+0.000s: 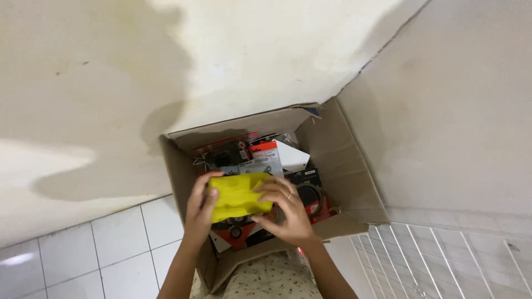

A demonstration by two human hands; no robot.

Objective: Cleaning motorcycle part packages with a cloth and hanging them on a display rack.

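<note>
An open cardboard box (343,166) stands in the corner of the room against the walls. Over its opening I hold a folded yellow cloth (237,196) with both hands. My left hand (199,207) grips the cloth's left edge. My right hand (288,207), with a ring on one finger, covers its right side and lower corner. Under the cloth, inside the box, lie several flat red, black and white packaged parts (260,158), partly hidden by the cloth and my hands.
Cream walls (266,61) meet in a corner just behind the box. White floor tiles (111,249) lie to the left. A white wire grid (443,260) lies at the lower right. My patterned garment (271,279) shows at the bottom.
</note>
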